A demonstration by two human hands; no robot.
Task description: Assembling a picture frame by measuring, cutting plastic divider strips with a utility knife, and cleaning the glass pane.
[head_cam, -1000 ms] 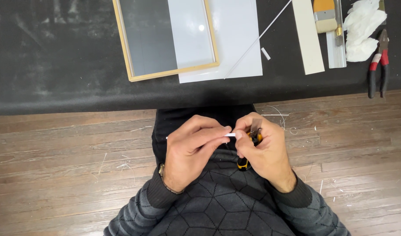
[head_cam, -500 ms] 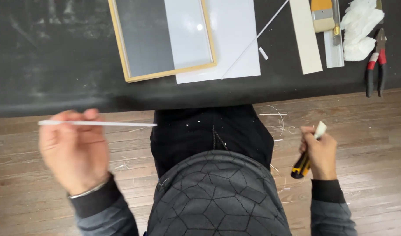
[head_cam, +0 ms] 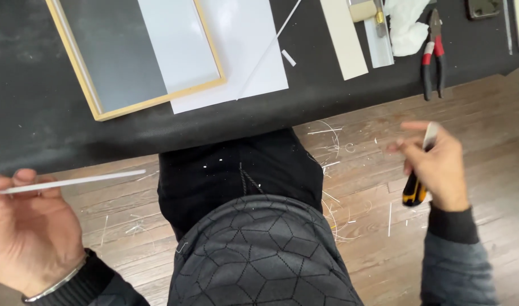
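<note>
Strip (head_cam: 72, 182), thin, white, light and probably flexible, pinched at one end by left hand (head_cam: 30, 235) out over wood floor (head_cam: 129, 249), best supported mid-length; right hand (head_cam: 435, 164) grips yellow-black utility knife (head_cam: 413, 191) plus white offcut (head_cam: 430, 135).

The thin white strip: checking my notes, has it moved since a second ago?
Yes. The thin white strip went with the left hand from the lap out leftwards, away from the dark trousers.

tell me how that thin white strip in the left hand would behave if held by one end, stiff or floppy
Probably fairly stiff: the white strip juts past the left hand almost straight, with no droop. It looks very thin, so likely light and easily snapped or bent. Flat-looking, so unlikely to roll.
</note>
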